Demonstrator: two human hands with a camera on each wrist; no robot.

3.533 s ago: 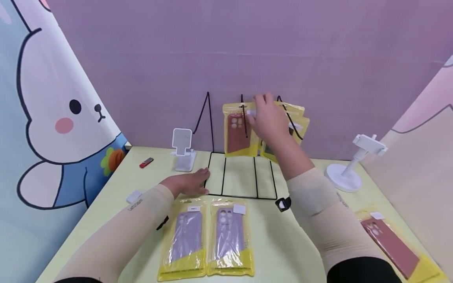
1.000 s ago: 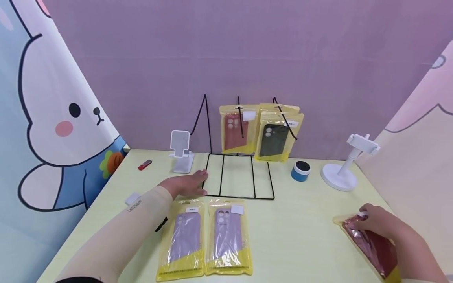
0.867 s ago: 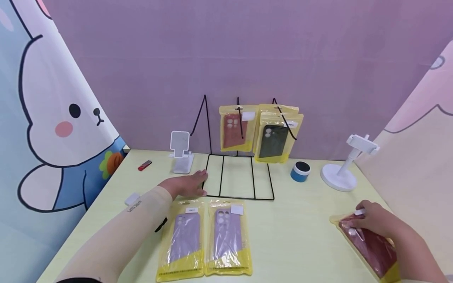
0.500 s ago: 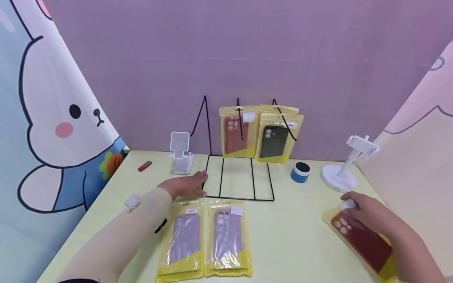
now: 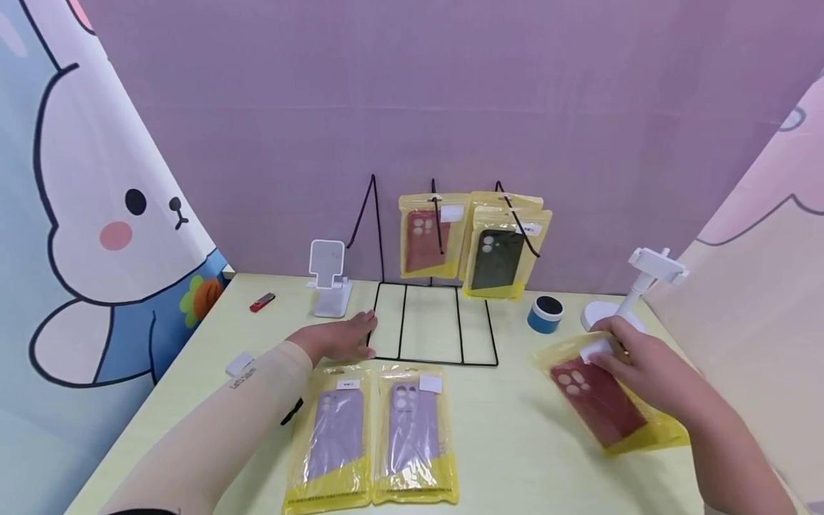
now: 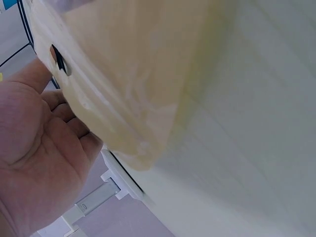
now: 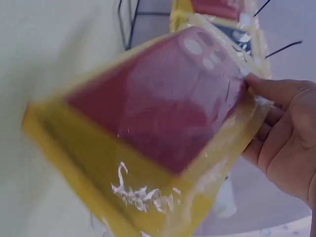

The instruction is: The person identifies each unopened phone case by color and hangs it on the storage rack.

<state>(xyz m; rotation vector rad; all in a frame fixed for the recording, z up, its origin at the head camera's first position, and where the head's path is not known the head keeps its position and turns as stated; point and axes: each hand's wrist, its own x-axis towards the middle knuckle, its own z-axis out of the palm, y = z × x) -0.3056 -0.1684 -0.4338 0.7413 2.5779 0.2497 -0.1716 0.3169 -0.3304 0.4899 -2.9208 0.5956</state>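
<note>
In the head view, my right hand point(image 5: 650, 368) pinches a yellow clear-front bag holding a dark red phone case point(image 5: 601, 408) by its upper right edge, near the white label. The bag is tilted above the table. Up close in the right wrist view, thumb and fingers grip the side of the red phone case bag point(image 7: 153, 103). My left hand point(image 5: 341, 336) rests, fingers extended, at the left side of the black wire rack point(image 5: 400, 325). Two bagged purple phone cases point(image 5: 337, 429) lie side by side in front of the rack.
On the rack's hooks hang a bagged red case point(image 5: 426, 243) and a bagged black case point(image 5: 497, 261), with another bag behind. Around it stand a white phone stand point(image 5: 330, 275), a blue jar point(image 5: 545, 315), a white round-based holder point(image 5: 653, 268) and a red USB stick point(image 5: 262, 302).
My right hand left the hanging bags, took hold of the bagged red phone case at the table's right, and has lifted it leftward toward the rack. My left hand stays at the rack.
</note>
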